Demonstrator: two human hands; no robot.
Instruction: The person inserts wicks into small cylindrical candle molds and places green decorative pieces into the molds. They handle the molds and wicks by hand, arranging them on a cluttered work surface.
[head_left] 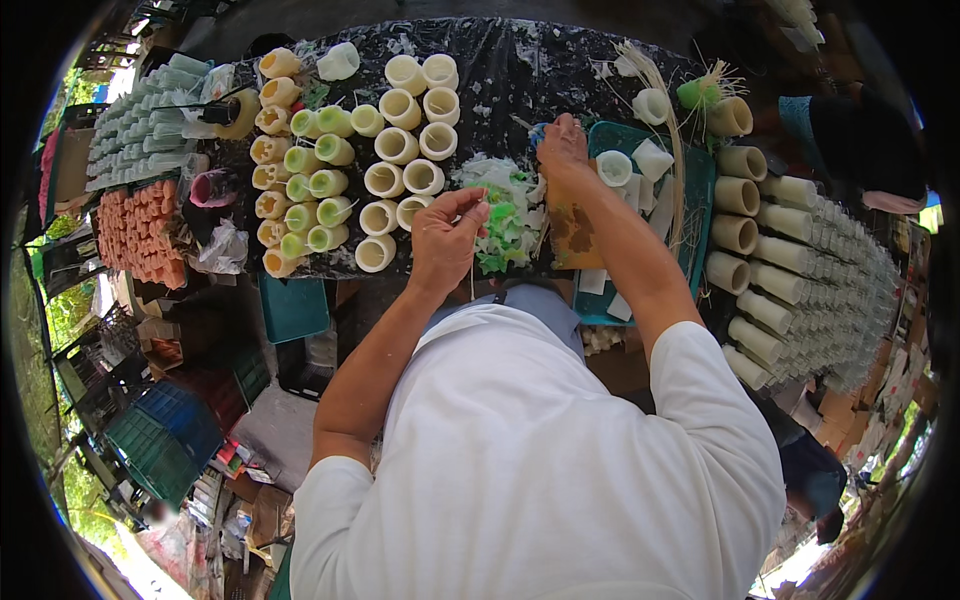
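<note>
Bearing green scraps [500,225], black sheeting [505,112] lies wrinkled, with crates [183,415] at left.

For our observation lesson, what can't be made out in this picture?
Head view: full shape of the blue item, covered by the right hand.
Head view: whether the left hand pinches anything, too small.
Head view: part of the teal tray, behind the right forearm.
Head view: count of translucent cylinders at right, too small.
</note>
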